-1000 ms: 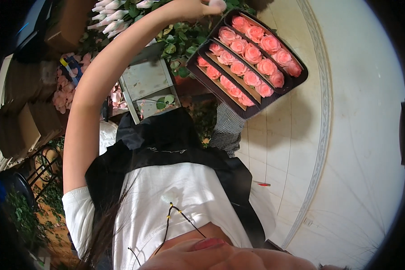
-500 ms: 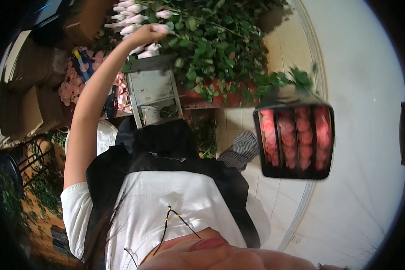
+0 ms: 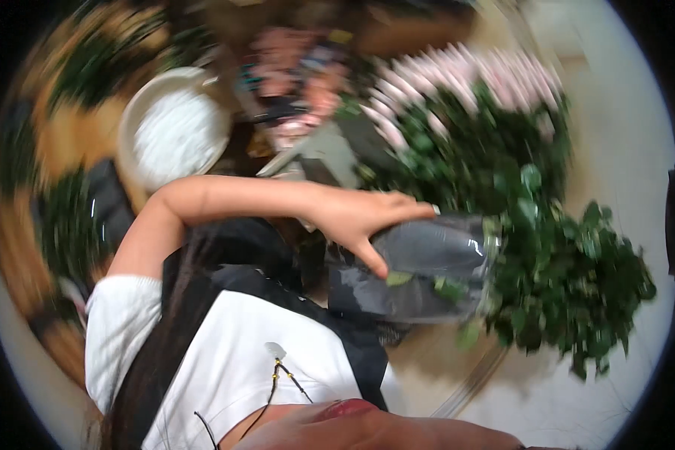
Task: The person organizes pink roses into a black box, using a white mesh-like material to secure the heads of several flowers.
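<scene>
Across the middle reaches my left hand (image 3: 360,217), its thumb and fingers spread around one end of a wrapped rose bunch (image 3: 427,259). The bunch lies sideways in dark and clear plastic wrapping, and its green leaves (image 3: 562,285) stick out to the right. The blooms at the hand's end are hidden. My right hand does not show. Behind the bunch lies a big heap of pale pink roses (image 3: 465,82) in white sleeves, with dense leaves below the heads.
A round white tub (image 3: 131,142) with white stuff inside stands at the left. Loose pink petals (image 3: 285,67) lie on the work surface at the back. A grey metal frame (image 3: 330,150) sits between petals and roses. A pale wall bounds the right side. Much is smeared by motion.
My left hand has come back from the sleeved roses onto the wrapped bunch. The bunch has turned, so its pink blooms no longer show. The whole view has swung round.
</scene>
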Demonstrator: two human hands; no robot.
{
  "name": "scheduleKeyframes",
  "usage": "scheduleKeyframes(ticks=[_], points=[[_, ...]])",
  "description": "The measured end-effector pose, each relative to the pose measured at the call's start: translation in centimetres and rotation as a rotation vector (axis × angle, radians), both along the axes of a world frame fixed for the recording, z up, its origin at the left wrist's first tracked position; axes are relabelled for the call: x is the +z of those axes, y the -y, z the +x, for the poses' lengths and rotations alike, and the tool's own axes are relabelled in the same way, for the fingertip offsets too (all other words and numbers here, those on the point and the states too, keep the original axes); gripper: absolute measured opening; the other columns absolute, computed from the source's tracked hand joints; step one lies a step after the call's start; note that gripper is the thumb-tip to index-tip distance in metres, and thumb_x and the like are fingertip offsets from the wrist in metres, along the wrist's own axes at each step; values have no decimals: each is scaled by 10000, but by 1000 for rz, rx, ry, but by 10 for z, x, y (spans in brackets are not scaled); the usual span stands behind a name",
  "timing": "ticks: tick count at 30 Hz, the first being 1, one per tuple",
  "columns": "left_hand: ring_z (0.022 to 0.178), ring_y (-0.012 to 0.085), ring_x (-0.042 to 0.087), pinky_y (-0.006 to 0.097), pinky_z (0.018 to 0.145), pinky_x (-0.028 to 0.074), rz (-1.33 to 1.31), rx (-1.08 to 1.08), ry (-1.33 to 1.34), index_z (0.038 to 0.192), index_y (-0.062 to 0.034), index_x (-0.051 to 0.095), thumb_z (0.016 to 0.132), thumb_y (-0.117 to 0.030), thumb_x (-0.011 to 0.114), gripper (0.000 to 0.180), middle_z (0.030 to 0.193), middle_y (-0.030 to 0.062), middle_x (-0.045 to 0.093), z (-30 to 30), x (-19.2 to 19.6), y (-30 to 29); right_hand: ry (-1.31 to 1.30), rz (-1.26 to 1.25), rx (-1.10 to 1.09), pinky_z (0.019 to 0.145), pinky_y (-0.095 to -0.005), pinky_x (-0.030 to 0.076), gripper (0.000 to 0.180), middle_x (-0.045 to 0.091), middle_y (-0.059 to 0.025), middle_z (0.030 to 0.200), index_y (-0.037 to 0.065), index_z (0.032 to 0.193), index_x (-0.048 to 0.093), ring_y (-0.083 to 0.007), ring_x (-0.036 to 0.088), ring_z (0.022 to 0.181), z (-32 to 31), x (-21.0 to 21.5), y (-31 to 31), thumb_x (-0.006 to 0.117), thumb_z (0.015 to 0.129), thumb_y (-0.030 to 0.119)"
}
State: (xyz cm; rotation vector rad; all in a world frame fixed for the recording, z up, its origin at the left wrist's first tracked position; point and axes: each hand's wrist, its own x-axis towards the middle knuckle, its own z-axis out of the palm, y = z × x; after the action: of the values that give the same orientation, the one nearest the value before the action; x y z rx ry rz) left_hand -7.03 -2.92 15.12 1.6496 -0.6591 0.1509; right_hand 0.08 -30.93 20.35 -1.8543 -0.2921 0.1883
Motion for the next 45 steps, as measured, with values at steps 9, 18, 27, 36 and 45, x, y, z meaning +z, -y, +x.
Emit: scheduleKeyframes(ticks=[9, 18, 27, 36, 45], points=[[1514, 294, 117, 378, 1197, 185, -287, 647, -265, 1572, -113, -200, 665, -397, 927, 1475, 1647, 207, 30, -221, -103, 78, -427, -265, 977, 866, -361, 537, 401, 629, -94, 1192, 77, 1380, 500, -233, 642, 1027, -65, -130, -112, 563, 989, 143], [1518, 288, 97, 404, 1203, 170, -901, 1580, -166, 1576, -54, -147, 741, -452, 852, 1361, 1652, 174, 22, -412, -193, 150, -590, -679, 1520, 871, -362, 538, 419, 623, -96, 1204, 80, 1398, 488, -235, 642, 1036, -273, -248, -217, 562, 988, 129], [1501, 348, 165, 441, 1191, 233, -1853, 1860, -230, 1547, -59, -231, 845, -554, 744, 1299, 1639, 220, 22, -522, -316, 241, -728, -1134, 1758, 876, -363, 540, 438, 617, -98, 1217, 84, 1416, 476, -237, 642, 1046, -498, -435, -239, 562, 987, 115], [1411, 350, 337, 501, 1128, 337, -2768, 2041, 385, 1602, -187, -94, 842, -466, 778, 1190, 1601, 153, 228, -521, -466, 324, -1025, -1402, 1981, 881, -363, 542, 458, 611, -100, 1229, 87, 1433, 464, -239, 643, 1055, -709, -684, -158, 562, 986, 101], [1388, 362, 368, 515, 1093, 390, -2633, 2367, 429, 1605, -190, 54, 952, -401, 660, 916, 1577, 137, 284, -689, -645, 435, -851, -1208, 2203, 882, -337, 548, 486, 620, -108, 1211, 84, 1441, 457, -215, 634, 1061, -871, -811, -108, 614, 983, 126]])
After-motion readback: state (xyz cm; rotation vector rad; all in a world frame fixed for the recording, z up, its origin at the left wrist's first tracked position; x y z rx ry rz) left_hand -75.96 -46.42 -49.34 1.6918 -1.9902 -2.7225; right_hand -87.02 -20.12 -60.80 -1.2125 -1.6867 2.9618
